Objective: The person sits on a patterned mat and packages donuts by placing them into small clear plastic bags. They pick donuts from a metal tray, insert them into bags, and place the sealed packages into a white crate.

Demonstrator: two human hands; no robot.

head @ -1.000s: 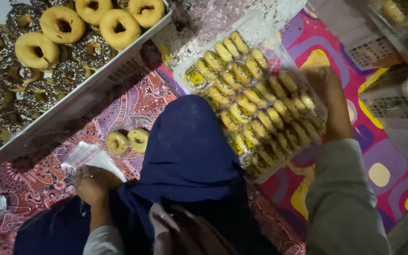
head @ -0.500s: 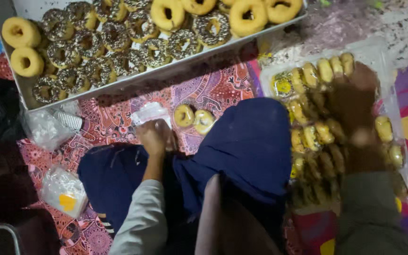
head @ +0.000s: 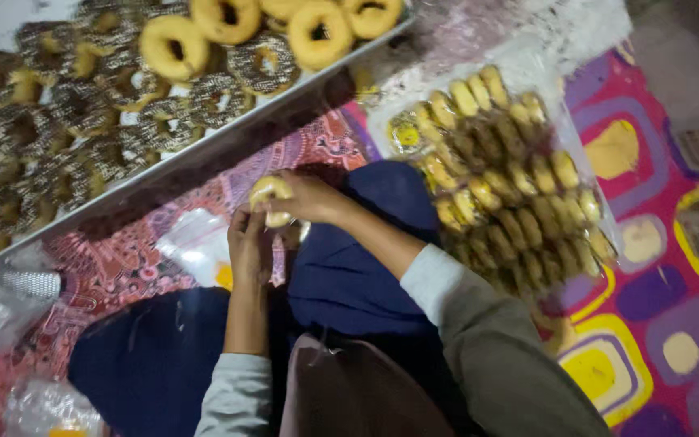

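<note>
Both hands meeting over a dark blue lap [head: 349, 267], closed around one pale glazed doughnut [head: 271, 197]. Right hand [head: 311, 198] gripping it from the right, fingers curled over its top edge; left hand [head: 250, 243] pinching at its lower left side. Doughnut held just above the knee, near the patterned red mat [head: 123, 267], seen partly edge-on with its broad face tilted up and toward the left; long axis roughly level, left to right. Round, yellowish, smooth-topped, hole hidden by the fingers. Clear plastic bag [head: 196, 247] lying on the mat just beside the left hand. Beyond, a long metal tray [head: 228, 142] of ring doughnuts, plain golden ones at the far end, dark sprinkled ones nearer the left. To the right, a flat clear-wrapped pack of small yellow pastries [head: 503, 174] on a bright purple and yellow floor covering [head: 649, 243]. Half a second earlier: right hand stretched over the pastry pack, left hand alone by the plastic bag, two doughnuts resting on the mat; now the right hand drawn back to the lap and one doughnut lifted between both hands.
</note>
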